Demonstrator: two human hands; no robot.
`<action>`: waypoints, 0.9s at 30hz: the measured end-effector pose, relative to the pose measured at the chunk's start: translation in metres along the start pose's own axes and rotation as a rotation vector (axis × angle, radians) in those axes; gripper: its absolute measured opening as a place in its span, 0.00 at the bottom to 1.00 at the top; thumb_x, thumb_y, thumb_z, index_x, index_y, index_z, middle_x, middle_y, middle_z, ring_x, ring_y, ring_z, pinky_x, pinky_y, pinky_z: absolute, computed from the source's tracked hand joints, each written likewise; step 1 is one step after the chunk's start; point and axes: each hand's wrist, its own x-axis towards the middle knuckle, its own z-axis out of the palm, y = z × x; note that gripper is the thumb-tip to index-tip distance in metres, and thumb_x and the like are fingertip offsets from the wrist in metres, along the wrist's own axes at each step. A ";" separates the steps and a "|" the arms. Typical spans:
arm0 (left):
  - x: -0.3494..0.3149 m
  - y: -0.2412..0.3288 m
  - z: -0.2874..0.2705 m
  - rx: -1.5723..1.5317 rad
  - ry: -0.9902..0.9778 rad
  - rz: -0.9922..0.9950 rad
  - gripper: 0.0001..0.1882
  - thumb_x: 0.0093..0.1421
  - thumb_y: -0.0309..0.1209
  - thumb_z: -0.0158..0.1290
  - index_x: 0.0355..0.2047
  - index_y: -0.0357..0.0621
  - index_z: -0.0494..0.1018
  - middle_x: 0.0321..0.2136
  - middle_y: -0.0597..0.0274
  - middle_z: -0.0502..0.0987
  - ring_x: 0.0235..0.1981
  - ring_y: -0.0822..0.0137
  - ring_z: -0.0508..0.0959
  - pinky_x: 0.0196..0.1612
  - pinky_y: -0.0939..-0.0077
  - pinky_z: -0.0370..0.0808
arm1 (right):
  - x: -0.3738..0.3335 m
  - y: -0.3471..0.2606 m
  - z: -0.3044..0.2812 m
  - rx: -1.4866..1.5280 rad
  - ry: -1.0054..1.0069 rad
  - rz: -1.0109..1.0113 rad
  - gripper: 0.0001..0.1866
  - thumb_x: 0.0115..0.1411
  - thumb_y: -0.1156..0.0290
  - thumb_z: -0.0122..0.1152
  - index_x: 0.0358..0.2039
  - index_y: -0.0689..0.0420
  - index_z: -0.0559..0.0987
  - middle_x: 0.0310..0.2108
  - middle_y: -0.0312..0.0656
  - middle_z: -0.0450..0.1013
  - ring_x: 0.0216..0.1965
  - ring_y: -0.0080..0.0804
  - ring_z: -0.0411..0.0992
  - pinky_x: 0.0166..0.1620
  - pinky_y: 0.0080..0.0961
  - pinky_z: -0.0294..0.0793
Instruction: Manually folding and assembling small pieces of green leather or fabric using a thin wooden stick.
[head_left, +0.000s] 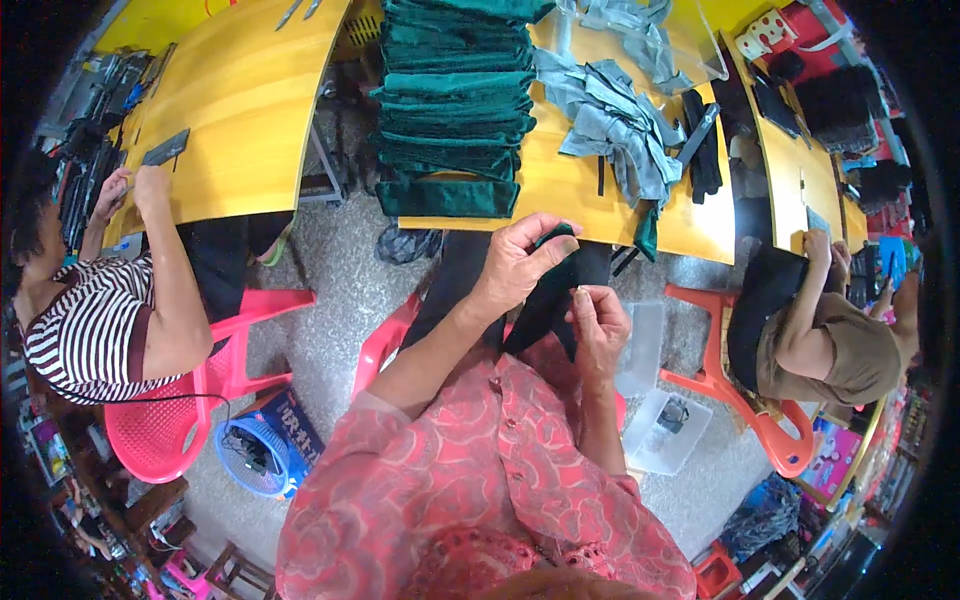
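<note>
My left hand (pixel 522 265) is closed on a dark green velvet piece (pixel 556 236), its thumb pressed against the fingers at the table's near edge. Lower and to the right, my right hand (pixel 600 325) is closed in a pinch. A tiny pale speck shows at its fingertips, too small to name. Dark cloth hangs between the hands, hard to tell from my dark trousers. On the yellow table (pixel 560 222) ahead lies a long stack of folded green velvet pieces (pixel 455 120). Right of it is a loose heap of grey-blue fabric strips (pixel 620 125).
A clear plastic box (pixel 705 40) stands at the table's back right. Black strips (pixel 703 150) lie at its right side. Co-workers sit left (pixel 110 310) and right (pixel 840 345) at other tables. A blue basket (pixel 255 455) and a clear bin (pixel 665 430) stand on the floor.
</note>
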 end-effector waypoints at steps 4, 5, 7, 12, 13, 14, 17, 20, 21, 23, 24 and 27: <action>0.000 -0.007 -0.010 -0.027 0.095 -0.041 0.09 0.60 0.29 0.56 0.39 0.37 0.76 0.34 0.68 0.78 0.36 0.80 0.73 0.42 0.84 0.70 | 0.004 -0.002 0.001 -0.083 -0.063 0.037 0.06 0.62 0.68 0.57 0.33 0.58 0.76 0.21 0.29 0.70 0.19 0.11 0.63 0.21 0.09 0.58; 0.001 -0.009 -0.014 -0.061 0.163 -0.057 0.09 0.60 0.29 0.55 0.39 0.37 0.76 0.34 0.68 0.78 0.36 0.80 0.74 0.42 0.84 0.70 | 0.006 -0.003 0.001 -0.083 -0.059 0.035 0.06 0.62 0.68 0.57 0.33 0.58 0.76 0.21 0.29 0.70 0.19 0.11 0.63 0.21 0.09 0.58; 0.002 -0.007 -0.026 -0.140 0.258 -0.085 0.09 0.61 0.30 0.54 0.38 0.38 0.77 0.34 0.68 0.79 0.35 0.79 0.74 0.43 0.84 0.70 | 0.009 -0.002 -0.003 -0.230 -0.149 -0.044 0.06 0.61 0.69 0.58 0.34 0.58 0.77 0.22 0.29 0.70 0.20 0.12 0.64 0.22 0.10 0.59; 0.002 0.006 -0.042 -0.214 0.288 -0.083 0.10 0.61 0.35 0.55 0.39 0.43 0.76 0.31 0.72 0.78 0.29 0.84 0.72 0.27 0.88 0.70 | 0.014 0.005 -0.022 -0.148 -0.124 -0.020 0.07 0.59 0.70 0.60 0.35 0.59 0.77 0.23 0.29 0.71 0.22 0.12 0.65 0.23 0.10 0.60; -0.001 0.009 -0.042 -0.181 0.285 -0.117 0.11 0.61 0.36 0.55 0.40 0.43 0.76 0.30 0.73 0.77 0.28 0.86 0.71 0.23 0.88 0.69 | 0.015 -0.001 -0.020 -0.035 -0.061 0.034 0.08 0.58 0.70 0.61 0.36 0.59 0.77 0.24 0.29 0.71 0.22 0.12 0.65 0.24 0.10 0.60; -0.003 0.008 -0.041 -0.092 0.263 -0.077 0.12 0.60 0.38 0.56 0.40 0.44 0.76 0.29 0.74 0.76 0.27 0.85 0.71 0.23 0.87 0.70 | 0.018 -0.004 -0.020 0.036 -0.096 0.111 0.12 0.55 0.70 0.64 0.39 0.59 0.76 0.25 0.30 0.72 0.24 0.12 0.66 0.25 0.10 0.61; -0.010 0.020 -0.034 0.036 0.233 -0.069 0.10 0.59 0.34 0.57 0.39 0.43 0.76 0.27 0.74 0.75 0.25 0.84 0.71 0.24 0.87 0.70 | 0.017 -0.006 -0.011 0.109 -0.175 0.160 0.16 0.54 0.71 0.64 0.43 0.60 0.75 0.30 0.32 0.73 0.28 0.13 0.68 0.29 0.12 0.65; -0.015 0.019 -0.034 0.062 0.026 -0.046 0.10 0.58 0.31 0.58 0.39 0.41 0.75 0.26 0.73 0.75 0.26 0.83 0.71 0.27 0.86 0.70 | 0.010 -0.030 0.014 0.222 -0.235 0.085 0.18 0.53 0.75 0.65 0.45 0.60 0.76 0.38 0.33 0.72 0.34 0.16 0.69 0.41 0.16 0.69; -0.025 0.013 -0.028 0.072 -0.049 -0.048 0.09 0.57 0.28 0.58 0.37 0.39 0.75 0.25 0.72 0.75 0.26 0.82 0.72 0.28 0.85 0.70 | 0.007 -0.026 0.008 0.208 -0.247 0.096 0.18 0.53 0.75 0.65 0.45 0.60 0.76 0.38 0.33 0.72 0.34 0.16 0.69 0.41 0.16 0.69; -0.032 0.018 -0.030 0.189 -0.137 0.001 0.06 0.58 0.26 0.57 0.36 0.40 0.76 0.29 0.71 0.77 0.29 0.83 0.73 0.30 0.86 0.70 | 0.014 -0.014 0.016 0.219 -0.469 0.072 0.19 0.52 0.76 0.65 0.47 0.61 0.75 0.40 0.33 0.72 0.36 0.17 0.70 0.42 0.18 0.70; -0.035 0.024 -0.033 0.190 -0.130 0.003 0.06 0.58 0.26 0.57 0.36 0.40 0.76 0.29 0.71 0.77 0.29 0.83 0.73 0.30 0.86 0.70 | 0.017 -0.010 0.021 0.191 -0.524 0.046 0.15 0.53 0.76 0.64 0.43 0.60 0.76 0.38 0.32 0.73 0.36 0.18 0.70 0.41 0.17 0.70; -0.040 0.037 -0.042 0.214 0.009 0.078 0.06 0.57 0.26 0.57 0.34 0.38 0.76 0.22 0.73 0.75 0.23 0.84 0.70 0.27 0.86 0.68 | 0.020 -0.012 0.022 0.174 -0.727 0.281 0.12 0.53 0.76 0.65 0.38 0.58 0.76 0.33 0.29 0.73 0.34 0.15 0.70 0.39 0.16 0.70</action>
